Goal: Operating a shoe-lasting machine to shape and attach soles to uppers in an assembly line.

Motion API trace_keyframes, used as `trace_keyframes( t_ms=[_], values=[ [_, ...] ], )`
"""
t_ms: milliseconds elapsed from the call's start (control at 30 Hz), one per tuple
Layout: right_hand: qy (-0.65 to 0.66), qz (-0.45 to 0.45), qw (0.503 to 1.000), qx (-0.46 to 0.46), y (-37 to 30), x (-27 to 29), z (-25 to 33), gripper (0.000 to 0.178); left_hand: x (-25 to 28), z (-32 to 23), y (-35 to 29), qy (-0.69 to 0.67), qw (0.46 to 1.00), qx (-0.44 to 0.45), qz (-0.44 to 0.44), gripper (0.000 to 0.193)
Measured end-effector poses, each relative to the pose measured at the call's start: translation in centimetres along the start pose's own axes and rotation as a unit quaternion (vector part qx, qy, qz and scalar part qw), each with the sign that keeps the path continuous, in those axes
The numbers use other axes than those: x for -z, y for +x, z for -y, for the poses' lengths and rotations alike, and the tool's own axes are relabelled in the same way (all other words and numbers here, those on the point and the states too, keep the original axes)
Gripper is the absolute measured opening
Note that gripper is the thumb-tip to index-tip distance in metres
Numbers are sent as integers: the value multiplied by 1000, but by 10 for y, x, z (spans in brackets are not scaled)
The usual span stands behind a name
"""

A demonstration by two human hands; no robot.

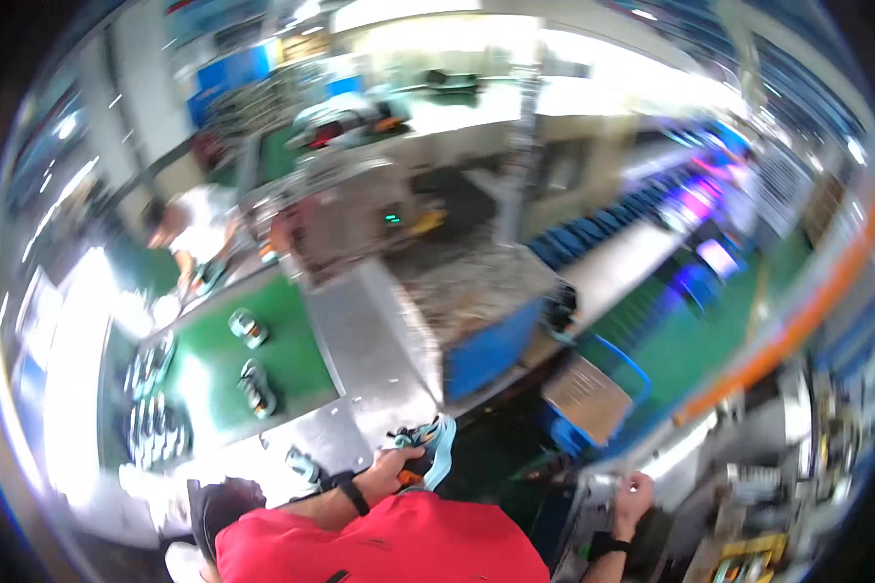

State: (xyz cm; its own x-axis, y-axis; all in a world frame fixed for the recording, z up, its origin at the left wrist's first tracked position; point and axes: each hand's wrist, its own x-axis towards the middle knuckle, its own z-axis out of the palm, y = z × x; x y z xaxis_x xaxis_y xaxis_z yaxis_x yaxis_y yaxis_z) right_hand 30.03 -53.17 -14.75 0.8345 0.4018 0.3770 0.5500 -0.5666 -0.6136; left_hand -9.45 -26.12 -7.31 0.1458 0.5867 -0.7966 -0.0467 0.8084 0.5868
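My left hand (395,468), with a dark band at the wrist, grips a shoe (442,449) in pale teal, black and orange just in front of my red shirt. The shoe is tilted beside the metal table's near corner. Out to the right, my right hand (634,497) is curled closed by a grey machine edge (593,491); blur hides whether anything is in its fingers. Another shoe (303,464) lies on the metal table, left of my left hand. Two more shoes, an upper one (248,328) and a lower one (256,389), sit on the green belt.
Several shoes (158,434) stand in rows on the left. Across the belt, a person (202,223) in white handles a shoe. A blue-sided machine (496,350) stands ahead, with a brown-topped blue stool (588,400) right of it. An orange rail (797,335) curves along the right.
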Motion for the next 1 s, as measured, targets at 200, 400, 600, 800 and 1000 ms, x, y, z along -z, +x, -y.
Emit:
trace_keyframes(
  t_ms=[200,400,600,800,1000],
  values=[
    [169,88,955,227,170,-15,298,15,109,-45,99,-160,978,-79,-109,23],
    [90,77,844,523,221,-77,589,29,198,-119,215,-253,938,-156,-182,36],
    [27,157,792,589,279,-207,781,66,282,-220,307,-287,908,-196,-233,29],
    [8,422,759,496,336,-314,877,79,376,-292,424,-32,858,-265,-440,44],
    [41,382,765,517,340,-303,860,78,401,-306,487,257,829,-220,-445,83]
  ],
)
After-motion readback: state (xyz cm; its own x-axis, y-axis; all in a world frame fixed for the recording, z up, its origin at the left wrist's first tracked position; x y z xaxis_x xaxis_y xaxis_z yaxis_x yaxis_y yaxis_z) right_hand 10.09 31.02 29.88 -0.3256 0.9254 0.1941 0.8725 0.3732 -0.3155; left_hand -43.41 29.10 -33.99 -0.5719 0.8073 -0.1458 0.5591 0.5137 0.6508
